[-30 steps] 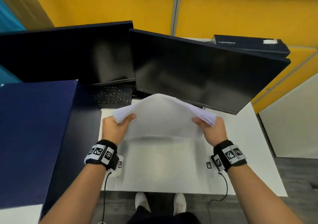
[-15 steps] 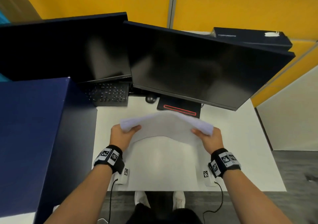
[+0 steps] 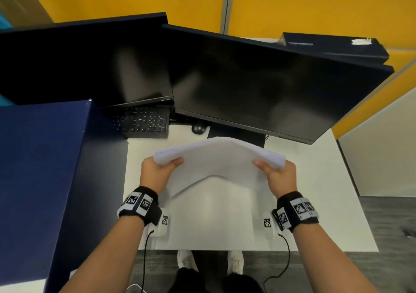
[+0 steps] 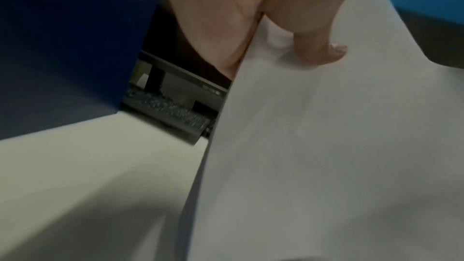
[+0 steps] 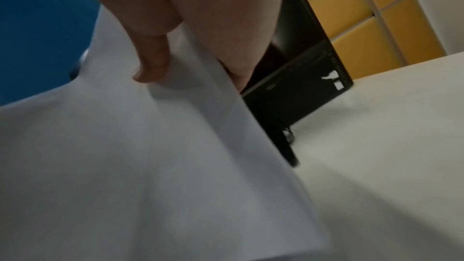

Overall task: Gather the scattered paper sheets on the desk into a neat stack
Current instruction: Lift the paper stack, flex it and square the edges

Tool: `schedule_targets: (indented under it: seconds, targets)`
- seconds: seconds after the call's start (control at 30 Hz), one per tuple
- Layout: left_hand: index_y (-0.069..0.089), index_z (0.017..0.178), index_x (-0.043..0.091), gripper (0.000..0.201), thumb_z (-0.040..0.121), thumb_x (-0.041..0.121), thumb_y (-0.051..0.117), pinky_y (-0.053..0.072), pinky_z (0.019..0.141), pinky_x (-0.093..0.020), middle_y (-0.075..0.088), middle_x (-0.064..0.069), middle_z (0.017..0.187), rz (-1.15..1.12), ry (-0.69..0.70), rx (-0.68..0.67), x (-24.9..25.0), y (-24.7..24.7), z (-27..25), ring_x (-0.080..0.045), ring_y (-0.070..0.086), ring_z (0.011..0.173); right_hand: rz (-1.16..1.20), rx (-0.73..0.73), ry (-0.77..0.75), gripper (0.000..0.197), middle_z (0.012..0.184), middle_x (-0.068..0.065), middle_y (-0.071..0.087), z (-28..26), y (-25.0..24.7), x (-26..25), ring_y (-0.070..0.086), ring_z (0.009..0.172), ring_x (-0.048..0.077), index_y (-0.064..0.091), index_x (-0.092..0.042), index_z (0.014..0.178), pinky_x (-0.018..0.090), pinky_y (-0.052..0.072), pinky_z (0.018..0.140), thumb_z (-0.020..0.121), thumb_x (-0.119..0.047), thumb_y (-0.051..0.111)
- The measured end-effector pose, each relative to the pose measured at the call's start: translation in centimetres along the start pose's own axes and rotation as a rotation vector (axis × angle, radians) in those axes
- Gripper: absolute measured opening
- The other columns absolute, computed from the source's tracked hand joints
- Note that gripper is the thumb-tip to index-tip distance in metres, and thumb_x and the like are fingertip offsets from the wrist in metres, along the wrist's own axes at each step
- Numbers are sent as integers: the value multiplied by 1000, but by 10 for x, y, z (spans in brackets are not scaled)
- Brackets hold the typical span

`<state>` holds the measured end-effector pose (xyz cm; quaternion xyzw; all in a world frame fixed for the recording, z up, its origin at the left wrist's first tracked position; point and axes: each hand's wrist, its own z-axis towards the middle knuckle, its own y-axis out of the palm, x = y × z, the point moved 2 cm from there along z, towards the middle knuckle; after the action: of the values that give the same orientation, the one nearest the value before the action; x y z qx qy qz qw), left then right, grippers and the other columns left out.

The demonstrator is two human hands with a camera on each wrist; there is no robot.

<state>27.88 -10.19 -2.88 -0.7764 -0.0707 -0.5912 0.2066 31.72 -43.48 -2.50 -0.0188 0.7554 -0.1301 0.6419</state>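
Observation:
A stack of white paper sheets [image 3: 216, 160] stands on its lower edge on the white desk [image 3: 315, 191], bowed upward in the middle. My left hand [image 3: 162, 169] grips its left end, thumb on the near face. My right hand [image 3: 273, 173] grips its right end the same way. In the left wrist view the thumb lies on the paper stack [image 4: 326, 146], with the other fingers behind it. The right wrist view shows my thumb pressed on the paper stack [image 5: 150, 156] as well. The sheet edges at both ends look roughly aligned.
Two dark monitors [image 3: 258, 85] stand at the back of the desk, with a keyboard [image 3: 141, 122] and a mouse [image 3: 198, 128] under them. A dark blue box [image 3: 45, 169] rises along the left side. The desk's front edge is near my wrists.
The stack has come down from in front of the monitor toward the desk, and its lower edge now rests on the surface. Both hands kept their grip.

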Motion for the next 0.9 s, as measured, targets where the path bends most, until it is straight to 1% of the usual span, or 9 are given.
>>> schedule_targets:
  seconds: [0.1, 0.2, 0.27, 0.4, 0.47, 0.57, 0.77, 0.83, 0.9]
  targets:
    - [77, 81, 23, 15, 73, 15, 86, 51, 65, -8, 73, 20, 69, 34, 58, 28, 1, -5, -1, 6, 68, 65, 27, 11, -60, 16, 71, -13, 74, 0, -5, -6, 67, 67, -5, 74, -24, 82, 12, 54, 65, 75, -13, 84]
    - [77, 85, 17, 18, 71, 22, 88, 54, 69, -25, 73, 13, 73, 68, -21, 59, -17, 0, -6, -16, 72, 76, -89, -66, 3, 17, 76, -17, 73, -3, -1, 9, 70, 75, 1, 72, -30, 83, 21, 51, 72, 75, -21, 84]
    - [74, 88, 15, 25, 70, 25, 89, 52, 67, -25, 70, 8, 76, 61, -76, 107, -23, 3, -12, -24, 71, 81, -116, -71, 39, 21, 82, -18, 73, -6, 1, 19, 71, 80, 6, 69, -33, 84, 25, 53, 75, 73, -25, 85]
    - [66, 111, 27, 52, 68, 14, 90, 50, 76, -7, 68, 17, 99, -22, 50, 97, -6, 5, -19, 0, 65, 92, 1, -47, -24, 34, 94, -13, 72, -10, 4, 6, 69, 81, -6, 66, -29, 98, 14, 56, 73, 73, -18, 86]
    - [64, 117, 19, 44, 77, 10, 83, 54, 75, -11, 69, 7, 101, -135, 98, 113, -6, 9, -20, -7, 66, 92, 69, -12, -40, 31, 96, -9, 72, -14, 9, 1, 69, 82, -2, 64, -28, 99, 17, 57, 72, 75, -26, 84]
    - [68, 95, 17, 8, 89, 20, 72, 54, 73, -24, 69, 4, 92, -219, 50, 236, 4, 15, -23, -13, 65, 84, 104, 117, 7, 34, 90, 0, 71, -14, 22, -6, 68, 82, 14, 66, -20, 90, 24, 56, 72, 76, -49, 74]
    - [66, 67, 22, 25, 90, 33, 68, 52, 68, -31, 65, 1, 72, -254, -31, 288, 3, 17, -13, -19, 61, 71, 78, 240, 47, 37, 77, 4, 65, 1, 23, -11, 58, 72, 18, 62, -10, 79, 33, 49, 74, 92, -44, 61]
    - [70, 80, 23, 11, 87, 16, 69, 57, 78, -40, 70, 1, 83, -187, 10, 187, -2, 12, -7, -21, 65, 82, 103, 213, 57, 39, 76, 3, 61, 6, 17, -10, 55, 73, 18, 60, -9, 80, 33, 46, 74, 95, -45, 53]
    - [69, 104, 21, 43, 74, -9, 73, 59, 84, -28, 74, 2, 101, -97, 54, 3, -11, 7, -2, -20, 69, 96, 78, 110, 23, 31, 81, -2, 61, 9, 10, -5, 55, 77, 15, 60, -13, 84, 26, 45, 72, 93, -41, 53]
